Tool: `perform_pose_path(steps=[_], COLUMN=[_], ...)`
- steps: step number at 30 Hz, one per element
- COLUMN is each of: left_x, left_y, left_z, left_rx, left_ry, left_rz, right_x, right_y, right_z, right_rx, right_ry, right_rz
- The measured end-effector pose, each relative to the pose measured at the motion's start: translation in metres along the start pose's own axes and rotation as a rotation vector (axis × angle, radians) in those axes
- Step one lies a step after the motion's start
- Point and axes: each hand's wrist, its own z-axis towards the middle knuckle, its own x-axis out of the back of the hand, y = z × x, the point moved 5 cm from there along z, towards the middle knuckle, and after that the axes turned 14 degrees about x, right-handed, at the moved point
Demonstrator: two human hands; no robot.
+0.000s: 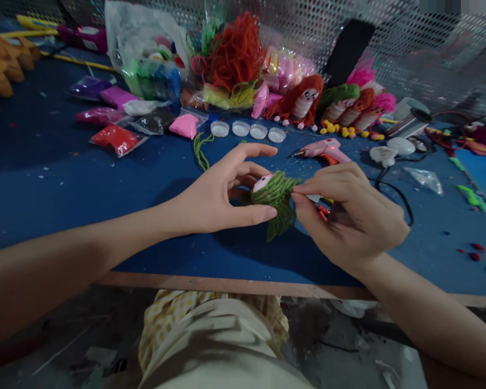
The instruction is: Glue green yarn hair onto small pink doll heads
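Note:
A small doll head with green yarn hair point(281, 189) and a pale face with a dark eye is held above the blue table. My left hand point(230, 189) cradles it, thumb in front and the middle fingers behind, with the index finger lifted off. At the hair's right edge, my right hand point(344, 210) pinches the green yarn between thumb and index finger. Partly hidden behind my right hand lies a red-handled tool point(323, 212). Just beyond the hands rests a pink glue gun point(322, 150).
Finished yarn dolls point(303, 102) stand along the back beside a heap of red yarn point(238, 51). Small clear round dishes point(241, 128) sit before them. Bags of coloured clay point(117, 139) lie at left. A black cable point(403, 202) curls at right. The table's front edge point(235, 283) is close.

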Motion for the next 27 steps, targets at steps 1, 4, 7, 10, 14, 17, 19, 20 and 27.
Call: perform_pose_path(steps=[1,4,7,10,14,17,19,20,27], left_x=[-0.0001,-0.0004,-0.0006,-0.0007,0.0003,0.0013,0.0021,0.0025,0.0034], left_y=[-0.0001,-0.0002,-0.0001,0.0002,0.0,-0.0006,-0.0012,-0.0016,-0.0029], left_z=[0.0,-0.0001,-0.0001,-0.0003,-0.0007,-0.0002,0.0005,0.0009,0.0022], left_rx=[0.003,0.01,0.011,0.009,0.011,0.002,-0.004,-0.007,-0.015], left_ry=[-0.001,-0.002,-0.006,-0.004,0.009,0.015,0.021,0.023,0.028], left_rz=[0.0,-0.002,-0.009,-0.026,-0.057,-0.07,-0.073,-0.073,-0.08], right_x=[0.0001,0.0009,0.0007,0.001,0.0004,0.001,0.003,0.0039,0.0022], right_y=[-0.0003,-0.0015,0.0004,0.001,-0.0002,-0.0035,-0.0039,-0.0031,-0.0019], right_z=[0.0002,0.0004,-0.0009,-0.002,-0.002,-0.0011,-0.0008,-0.0008,-0.0002], right_rx=[0.008,0.057,0.051,0.072,0.124,0.193,0.195,0.175,0.167], right_ry=[-0.001,0.0,-0.024,-0.021,-0.026,-0.01,0.026,0.043,0.038], right_rz=[-0.001,0.003,0.004,0.009,-0.027,-0.019,-0.008,-0.003,0.001])
